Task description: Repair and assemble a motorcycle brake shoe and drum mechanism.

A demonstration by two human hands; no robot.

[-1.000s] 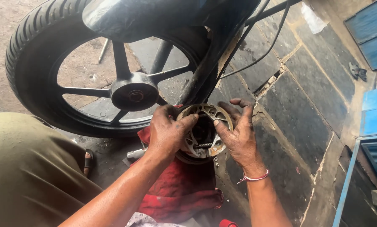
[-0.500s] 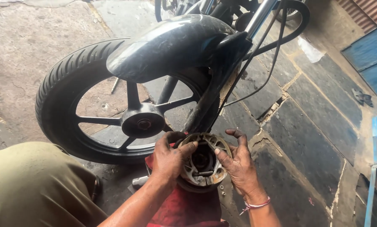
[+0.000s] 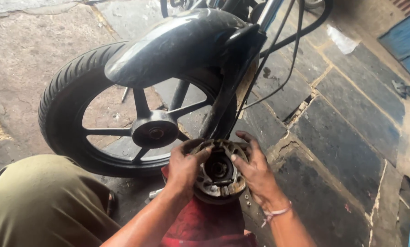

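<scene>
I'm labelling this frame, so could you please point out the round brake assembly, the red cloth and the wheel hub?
Round brake assembly (image 3: 219,170): head view, its dark centre.
Red cloth (image 3: 204,224): head view, middle fold.
Wheel hub (image 3: 155,130): head view, round face.

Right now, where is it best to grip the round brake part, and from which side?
Probably by its outer rim, from both sides, as the left hand and right hand do: the brake plate lies face up, shoes and spring exposed.
</scene>
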